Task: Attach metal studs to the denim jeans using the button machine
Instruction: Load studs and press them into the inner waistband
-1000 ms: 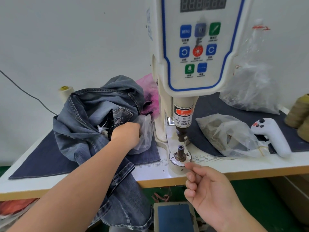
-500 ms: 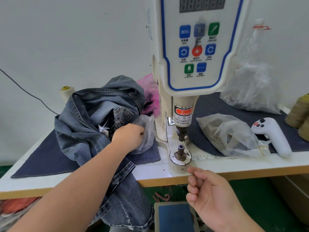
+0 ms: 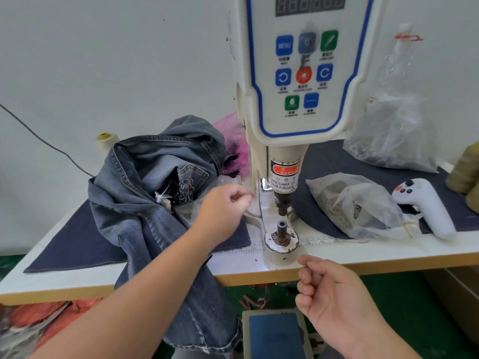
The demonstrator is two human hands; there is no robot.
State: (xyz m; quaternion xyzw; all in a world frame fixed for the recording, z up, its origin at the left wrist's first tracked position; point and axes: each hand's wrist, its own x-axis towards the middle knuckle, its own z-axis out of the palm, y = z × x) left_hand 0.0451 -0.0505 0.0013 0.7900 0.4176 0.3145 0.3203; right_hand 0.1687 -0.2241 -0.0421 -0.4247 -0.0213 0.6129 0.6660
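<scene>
The left hand (image 3: 223,206) is pinching its fingertips together, perhaps on a small stud, beside the button machine (image 3: 298,104); it should seat that squarely on the lower die (image 3: 282,230). The right hand (image 3: 334,299) is waiting, loosely curled and holding nothing, at the surface's front edge, while the denim jeans (image 3: 145,200) are lying heaped toward the left.

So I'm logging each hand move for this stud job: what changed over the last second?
The left hand lifted out of the clear plastic bag beside the jeans and moved right toward the button machine, fingertips pinched together; whether they hold a stud is too small to tell. The right hand stayed loosely curled at the table edge. Jeans and machine are unmoved.
</scene>
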